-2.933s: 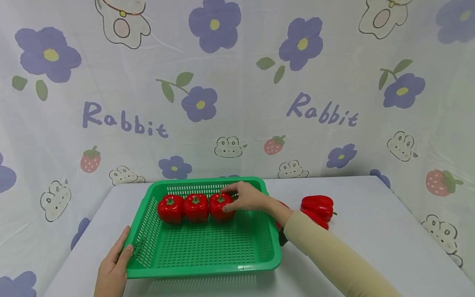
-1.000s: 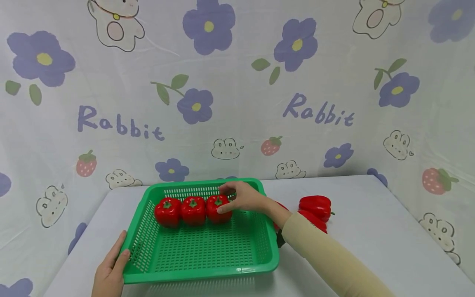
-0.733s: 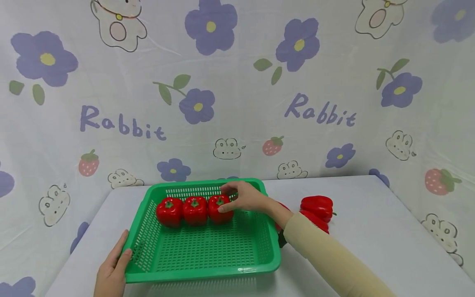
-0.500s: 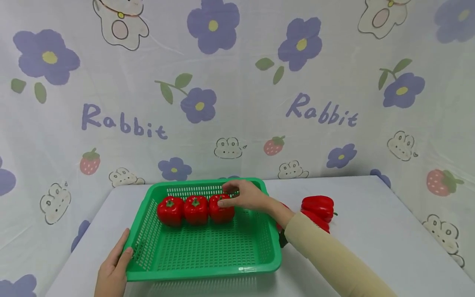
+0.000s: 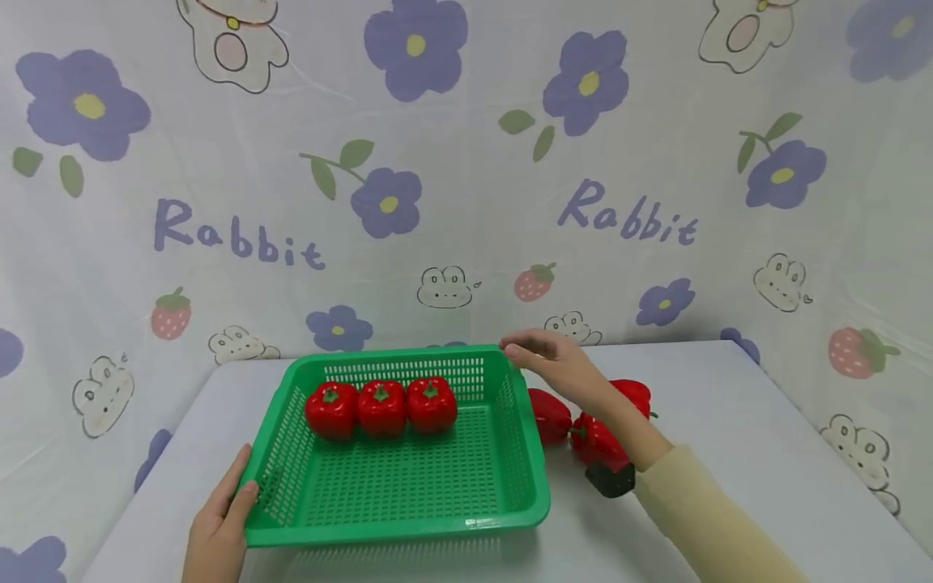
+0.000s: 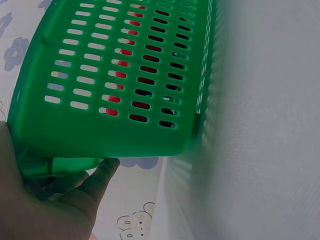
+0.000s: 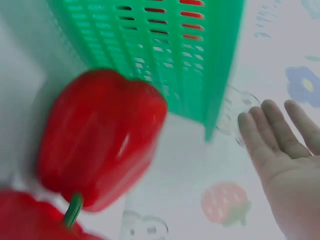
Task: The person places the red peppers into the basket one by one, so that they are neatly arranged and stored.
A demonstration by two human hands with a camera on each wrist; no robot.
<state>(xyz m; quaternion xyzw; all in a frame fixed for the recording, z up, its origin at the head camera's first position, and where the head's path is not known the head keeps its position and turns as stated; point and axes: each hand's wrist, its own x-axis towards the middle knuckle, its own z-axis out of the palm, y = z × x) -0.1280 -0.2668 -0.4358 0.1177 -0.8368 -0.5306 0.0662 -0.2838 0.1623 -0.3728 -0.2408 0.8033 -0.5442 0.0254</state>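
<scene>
The left hand (image 5: 217, 525) is clamped on the green basket (image 5: 397, 531), whose long axis runs left to right. Just outside its right wall a loose red pepper (image 7: 102, 135) lies on its side, stem pointing away; inside, three red peppers (image 5: 381, 410) stand in a row, stems up, long axes vertical. The right hand (image 5: 564, 371), earlier at the rightmost of these, now hangs near the far right corner, holding nothing, thumb and fingers apart.
</scene>
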